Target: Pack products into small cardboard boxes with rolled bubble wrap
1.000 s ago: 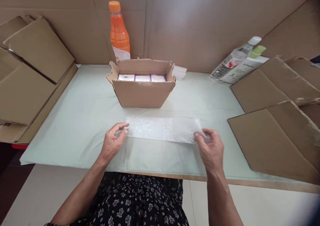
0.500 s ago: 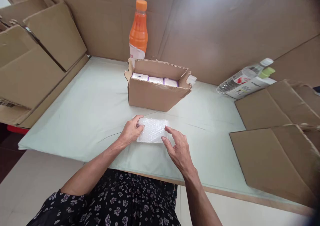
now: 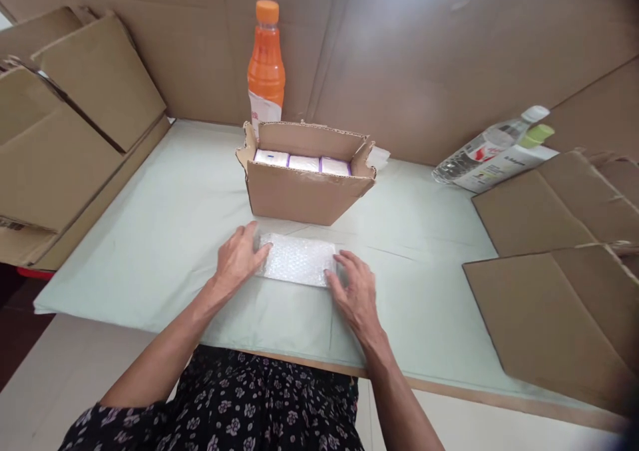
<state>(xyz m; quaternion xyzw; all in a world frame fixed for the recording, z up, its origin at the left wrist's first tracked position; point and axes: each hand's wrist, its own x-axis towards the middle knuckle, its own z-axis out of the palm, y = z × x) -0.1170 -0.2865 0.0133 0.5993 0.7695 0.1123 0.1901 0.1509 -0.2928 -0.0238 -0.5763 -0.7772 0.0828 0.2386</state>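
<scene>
Both hands lie flat on the folded bubble wrap, one at each short end: the left hand presses its fingertips on the left end, the right hand rests its fingers on the right end. Neither hand is closed around the wrap; the fingers are loosely spread and laid on top. The pad sits on the pale green table cover, near the front edge and about midway along it, its long axis running left to right, so it lies directly between the hands and equally near to each. Just behind it stands the open cardboard box holding a row of white packets, with an orange bottle at the back edge behind the box. Flattened cartons lie at the right edge.

Against half a second ago, the pad looks longer and flatter, and the left hand has opened from a pinch at the left end to a flat press, while the right has slid outward to the right end.
</scene>
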